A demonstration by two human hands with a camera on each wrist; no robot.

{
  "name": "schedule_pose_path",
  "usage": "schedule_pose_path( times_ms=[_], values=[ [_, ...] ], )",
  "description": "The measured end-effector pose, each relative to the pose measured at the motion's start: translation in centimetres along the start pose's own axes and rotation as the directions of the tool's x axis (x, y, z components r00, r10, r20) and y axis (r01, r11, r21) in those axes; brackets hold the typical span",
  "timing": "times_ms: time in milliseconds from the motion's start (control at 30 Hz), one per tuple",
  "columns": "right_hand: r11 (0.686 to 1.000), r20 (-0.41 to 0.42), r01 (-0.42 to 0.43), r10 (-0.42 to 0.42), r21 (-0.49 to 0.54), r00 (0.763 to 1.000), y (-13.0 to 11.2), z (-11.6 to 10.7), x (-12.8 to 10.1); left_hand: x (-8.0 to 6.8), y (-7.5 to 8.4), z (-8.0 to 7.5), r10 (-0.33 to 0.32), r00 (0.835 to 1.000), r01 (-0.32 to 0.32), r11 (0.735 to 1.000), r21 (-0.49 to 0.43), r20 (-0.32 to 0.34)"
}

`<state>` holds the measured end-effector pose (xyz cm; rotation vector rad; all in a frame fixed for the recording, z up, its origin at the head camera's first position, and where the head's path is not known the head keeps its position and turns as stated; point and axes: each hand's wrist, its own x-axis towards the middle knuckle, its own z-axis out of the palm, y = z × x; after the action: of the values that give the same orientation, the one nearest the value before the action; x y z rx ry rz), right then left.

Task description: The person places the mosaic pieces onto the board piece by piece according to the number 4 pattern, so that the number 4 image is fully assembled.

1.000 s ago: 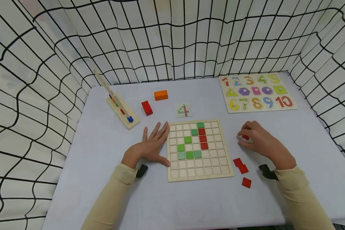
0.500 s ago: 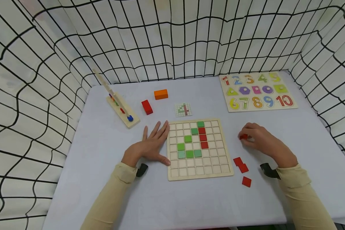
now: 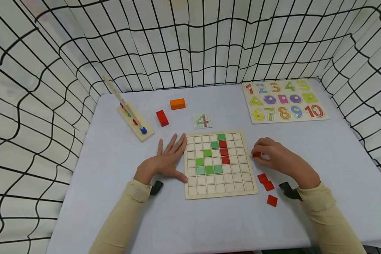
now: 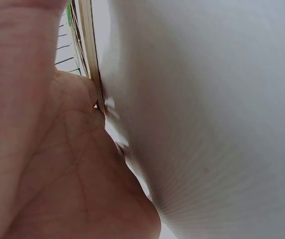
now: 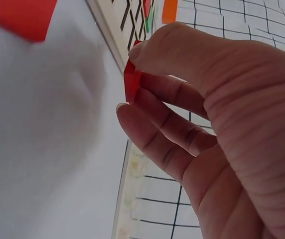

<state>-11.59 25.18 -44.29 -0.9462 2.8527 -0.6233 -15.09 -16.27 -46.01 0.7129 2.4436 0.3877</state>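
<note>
A wooden grid board (image 3: 221,190) lies in the middle of the table in the head view, with several green tiles and 3 red tiles set in its squares. My left hand (image 3: 166,162) lies with fingers spread against the board's left edge. Just off the board's right side, my right hand (image 3: 279,158) pinches a red square tile (image 3: 256,154) between thumb and fingers. The right wrist view shows that red tile (image 5: 132,79) tilted on edge, near the board's rim. Below this hand lie several loose red tiles (image 3: 272,200), two of them overlapping or touching.
Behind the board lies a small pattern card (image 3: 202,121). A red block (image 3: 162,118), an orange block (image 3: 177,104) and a wooden stand with coloured pieces (image 3: 134,121) are at the back left. A number puzzle board (image 3: 285,102) occupies the back right. Black netting (image 3: 209,47) surrounds the table.
My right hand first drew the red tile closer into its fingers, then moved left toward the board with it. My left hand stays in place, and the board's tiles look the same.
</note>
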Motion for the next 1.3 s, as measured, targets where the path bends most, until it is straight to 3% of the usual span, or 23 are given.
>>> schedule_pose_path(
  times_ms=[200, 333, 433, 567, 667, 733, 833, 1000, 1300],
  values=[
    [0.999, 0.01, 0.054, -0.055, 0.005, 0.998, -1.6, 0.8, 0.6, 0.2, -0.1, 0.1, -0.006, 1.0, 0.006, 1.0, 0.005, -0.004],
    [0.988, -0.008, 0.15, -0.149, 0.029, 0.989, -2.8, 1.6, 1.2, 0.2, -0.1, 0.2, -0.019, 1.0, 0.019, 1.0, 0.013, -0.004],
    [0.968, -0.053, 0.247, -0.245, 0.048, 0.968, -3.5, 2.4, 1.9, 0.1, 0.1, 0.0, -0.028, 1.0, 0.028, 0.999, 0.026, -0.001],
    [0.925, -0.126, 0.378, -0.372, 0.03, 0.92, -4.3, 3.5, 2.9, -0.1, 0.3, -0.1, -0.033, 0.999, 0.033, 0.999, 0.04, 0.001],
    [0.893, -0.152, 0.45, -0.444, 0.003, 0.883, -4.7, 4.4, 3.5, -0.2, 0.3, -0.2, -0.035, 0.999, 0.035, 0.998, 0.044, 0.003],
    [0.884, -0.155, 0.468, -0.462, -0.001, 0.873, -4.9, 4.8, 3.8, -0.2, 0.3, -0.2, -0.031, 1.0, 0.031, 0.999, 0.045, 0.002],
    [0.896, -0.13, 0.444, -0.441, -0.01, 0.888, -5.1, 5.1, 3.8, -0.1, 0.3, -0.3, -0.021, 1.0, 0.022, 0.998, 0.053, -0.003],
    [0.944, -0.057, 0.329, -0.328, 0.005, 0.943, -5.5, 4.7, 3.3, -0.1, 0.3, -0.5, -0.017, 1.0, 0.017, 0.998, 0.054, -0.004],
    [0.965, 0.0, 0.244, -0.245, 0.098, 0.97, -5.0, 3.7, 1.8, 0.1, 0.1, -0.1, -0.012, 1.0, 0.012, 1.0, 0.021, 0.006]
  ],
)
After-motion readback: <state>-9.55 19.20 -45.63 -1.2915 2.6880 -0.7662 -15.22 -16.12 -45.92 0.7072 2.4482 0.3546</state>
